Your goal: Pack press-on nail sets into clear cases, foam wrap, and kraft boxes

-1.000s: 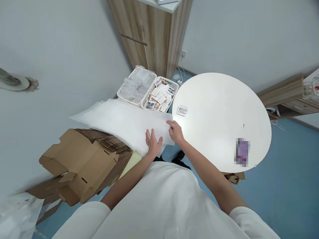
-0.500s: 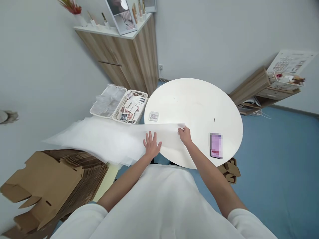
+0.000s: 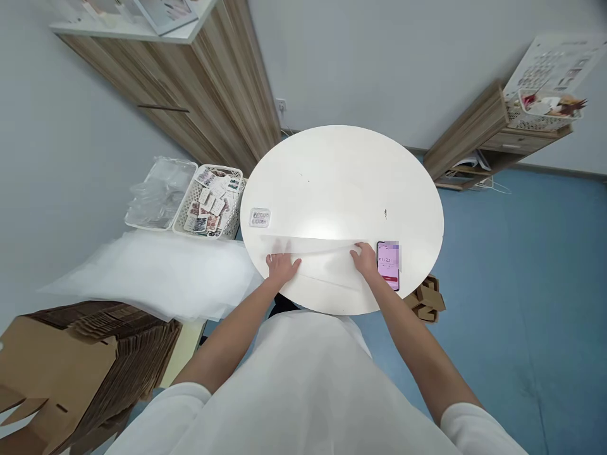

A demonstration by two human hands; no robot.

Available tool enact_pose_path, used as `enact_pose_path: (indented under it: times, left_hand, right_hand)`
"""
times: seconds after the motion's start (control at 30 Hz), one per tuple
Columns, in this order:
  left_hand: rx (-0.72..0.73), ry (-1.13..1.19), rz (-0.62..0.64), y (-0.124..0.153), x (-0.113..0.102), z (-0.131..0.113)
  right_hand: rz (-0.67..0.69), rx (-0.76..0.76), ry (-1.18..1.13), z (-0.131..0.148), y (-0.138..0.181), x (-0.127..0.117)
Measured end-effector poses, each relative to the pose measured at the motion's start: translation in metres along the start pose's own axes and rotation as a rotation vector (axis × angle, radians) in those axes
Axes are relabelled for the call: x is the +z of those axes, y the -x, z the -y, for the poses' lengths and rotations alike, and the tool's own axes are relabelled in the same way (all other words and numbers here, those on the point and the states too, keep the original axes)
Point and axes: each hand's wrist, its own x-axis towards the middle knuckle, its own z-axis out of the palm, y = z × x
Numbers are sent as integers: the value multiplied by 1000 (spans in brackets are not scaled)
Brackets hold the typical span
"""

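Note:
A thin translucent foam sheet (image 3: 322, 254) lies across the near part of the round white table (image 3: 351, 170). My left hand (image 3: 282, 268) is at the sheet's left end, its stretched, spread fingers showing faintly through the film and its thumb apart from them. At the right end, my right hand (image 3: 366, 259) has its fingers and thumb closed on the sheet's edge. Just right of that hand lies a phone (image 3: 388, 268) with a lit pink screen. A small clear case (image 3: 260, 218) with nail-like pieces sits on the table's left side.
Left of the table is a pile of white translucent sheets (image 3: 156, 275), with stacked cardboard boxes (image 3: 95, 373) below. Two white baskets (image 3: 234, 212) hold cards and clear plastic. A wooden cabinet (image 3: 222, 82) stands behind, a low shelf (image 3: 474, 139) at right.
The sheet has come away from the pile onto the table, moving right with my right hand. My left hand's fingers now lie beneath the film. The view has shifted right.

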Motion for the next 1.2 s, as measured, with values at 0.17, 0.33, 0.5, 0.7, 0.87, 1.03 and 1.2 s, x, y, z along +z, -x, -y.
enact_pose_path:
  times: [0.17, 0.33, 0.5, 0.7, 0.87, 1.03, 1.2]
  left_hand:
    - [-23, -58, -84, -14, -18, -6]
    - [-45, -95, -100, -33, -32, -2]
    - [119, -103, -179, -29, -20, 13]
    - [323, -74, -121, -15, 0, 32]
    - [303, -62, -109, -22, -5, 44]
    - [361, -43, -123, -36, -15, 58]
    - [364, -14, -181, -51, -29, 78]
  right_hand:
    - [140, 29, 289, 2, -3, -6]
    - [103, -44, 502, 9, -6, -5]
    - [-70, -231, 588, 21, 9, 6]
    - [103, -245, 564, 29, 34, 37]
    - [128, -121, 574, 33, 35, 47]
    - [76, -52, 605, 57, 34, 54]
    - [150, -31, 648, 85, 37, 72]
